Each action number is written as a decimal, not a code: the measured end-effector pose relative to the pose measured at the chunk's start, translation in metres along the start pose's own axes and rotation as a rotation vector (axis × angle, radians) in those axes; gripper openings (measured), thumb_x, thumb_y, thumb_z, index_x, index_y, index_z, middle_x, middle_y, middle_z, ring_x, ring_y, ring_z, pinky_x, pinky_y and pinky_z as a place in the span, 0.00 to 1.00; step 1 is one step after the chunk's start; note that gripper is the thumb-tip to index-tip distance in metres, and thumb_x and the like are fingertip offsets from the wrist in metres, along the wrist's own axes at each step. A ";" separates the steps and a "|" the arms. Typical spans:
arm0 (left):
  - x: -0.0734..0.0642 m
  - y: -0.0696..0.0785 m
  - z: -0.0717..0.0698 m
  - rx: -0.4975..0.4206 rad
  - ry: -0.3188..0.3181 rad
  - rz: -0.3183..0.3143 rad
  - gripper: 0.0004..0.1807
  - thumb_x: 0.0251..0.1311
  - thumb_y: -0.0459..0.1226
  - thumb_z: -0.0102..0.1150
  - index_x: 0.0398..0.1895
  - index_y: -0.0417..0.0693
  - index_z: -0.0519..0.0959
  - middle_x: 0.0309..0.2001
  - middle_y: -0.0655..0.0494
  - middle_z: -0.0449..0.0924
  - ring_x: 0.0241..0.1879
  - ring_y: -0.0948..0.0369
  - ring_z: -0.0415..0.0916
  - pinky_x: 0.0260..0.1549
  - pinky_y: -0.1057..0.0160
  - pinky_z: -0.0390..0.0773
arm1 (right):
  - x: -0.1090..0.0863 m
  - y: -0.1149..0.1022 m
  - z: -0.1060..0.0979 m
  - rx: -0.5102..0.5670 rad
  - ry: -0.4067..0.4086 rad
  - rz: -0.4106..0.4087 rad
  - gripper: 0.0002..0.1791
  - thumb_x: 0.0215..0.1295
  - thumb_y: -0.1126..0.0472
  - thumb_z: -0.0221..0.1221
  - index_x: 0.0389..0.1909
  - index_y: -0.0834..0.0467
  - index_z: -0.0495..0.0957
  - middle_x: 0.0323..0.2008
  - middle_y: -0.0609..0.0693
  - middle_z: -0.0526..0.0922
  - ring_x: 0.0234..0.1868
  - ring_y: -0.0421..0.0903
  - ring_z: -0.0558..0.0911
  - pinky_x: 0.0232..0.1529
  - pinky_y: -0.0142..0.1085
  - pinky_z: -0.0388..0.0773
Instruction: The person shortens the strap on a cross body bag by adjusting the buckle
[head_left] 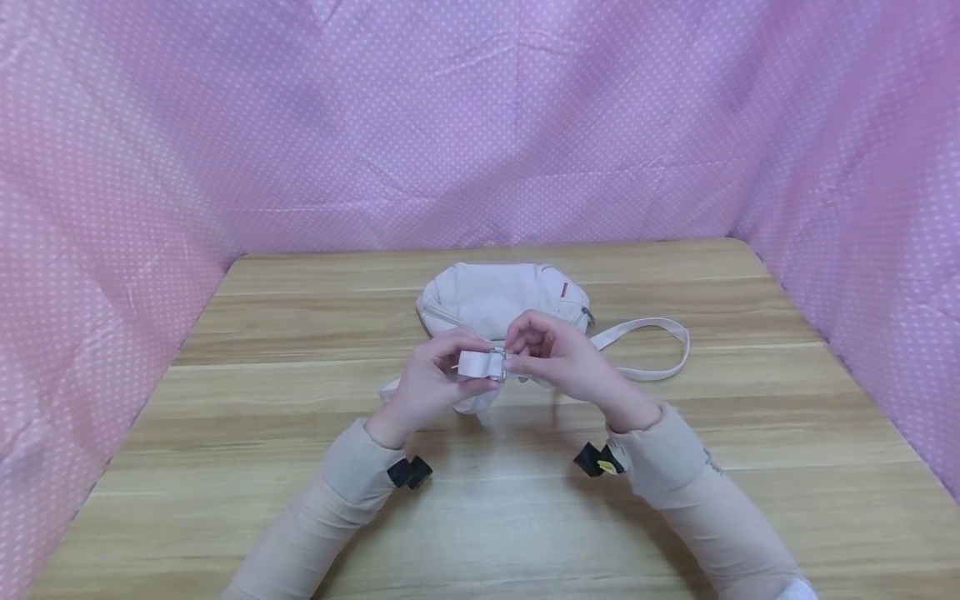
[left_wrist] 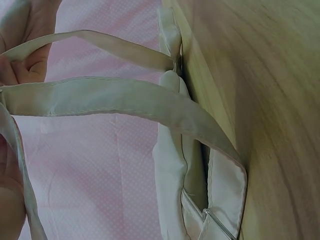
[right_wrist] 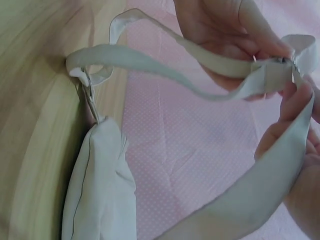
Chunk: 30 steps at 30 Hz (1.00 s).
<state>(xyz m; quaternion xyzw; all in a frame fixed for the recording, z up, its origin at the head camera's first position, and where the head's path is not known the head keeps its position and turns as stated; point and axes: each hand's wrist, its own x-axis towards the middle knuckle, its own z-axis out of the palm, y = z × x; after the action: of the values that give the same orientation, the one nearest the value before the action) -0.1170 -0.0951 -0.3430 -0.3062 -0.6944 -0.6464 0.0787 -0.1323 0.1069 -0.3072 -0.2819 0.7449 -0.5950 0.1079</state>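
Off-white strap (head_left: 476,365) is pinched btwn thumb & fingers of L hand (head_left: 426,377) and likewise of R hand (head_left: 564,358), w/ metal buckle (head_left: 501,363) held up btwn both sets of fingertips, approx. equally near each. Short folded loop is turned out toward L hand, so that side is nearer to it; strap's long axis at buckle is run side to side. Bag (head_left: 495,300) is set just beyond the hands on table (head_left: 480,517), its long axis also side to side; another strap loop is spread to its right. Strap is flat, woven-looking, edge-stitched; bag is soft, matte, seamed, w/ rounded-angular ends. Table is wood-grained; curtain (head_left: 480,125) is pink, white-dotted, creased.
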 end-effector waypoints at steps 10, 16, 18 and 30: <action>0.002 0.004 -0.008 0.119 -0.075 -0.161 0.27 0.45 0.24 0.69 0.53 0.35 0.74 0.50 0.43 0.77 0.50 0.58 0.75 0.53 0.58 0.77 | -0.001 -0.003 -0.002 -0.003 0.079 0.037 0.12 0.55 0.74 0.63 0.38 0.67 0.71 0.25 0.46 0.79 0.24 0.37 0.76 0.25 0.27 0.73; 0.002 0.003 -0.024 0.190 -0.118 -0.188 0.23 0.51 0.26 0.65 0.53 0.36 0.74 0.50 0.43 0.77 0.51 0.49 0.75 0.55 0.56 0.75 | -0.003 0.000 -0.011 0.040 0.098 0.037 0.12 0.55 0.76 0.61 0.39 0.70 0.70 0.25 0.42 0.79 0.26 0.36 0.77 0.27 0.27 0.75; 0.001 0.002 -0.027 0.227 -0.135 -0.204 0.20 0.54 0.28 0.64 0.52 0.36 0.75 0.49 0.43 0.78 0.50 0.49 0.77 0.54 0.56 0.76 | -0.003 0.000 -0.013 0.049 0.104 0.035 0.12 0.55 0.76 0.60 0.39 0.71 0.70 0.26 0.41 0.79 0.27 0.36 0.78 0.28 0.26 0.76; -0.012 -0.010 -0.028 0.347 -0.152 -0.341 0.14 0.56 0.30 0.63 0.46 0.38 0.79 0.37 0.49 0.82 0.38 0.60 0.78 0.39 0.65 0.80 | -0.007 -0.002 -0.015 0.067 0.136 0.069 0.11 0.55 0.75 0.61 0.38 0.68 0.71 0.26 0.42 0.79 0.27 0.37 0.77 0.28 0.27 0.76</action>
<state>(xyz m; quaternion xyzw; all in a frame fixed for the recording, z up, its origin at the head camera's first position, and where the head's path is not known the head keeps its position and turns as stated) -0.1203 -0.1249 -0.3533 -0.2142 -0.8405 -0.4966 -0.0328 -0.1334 0.1227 -0.3029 -0.2113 0.7393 -0.6334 0.0869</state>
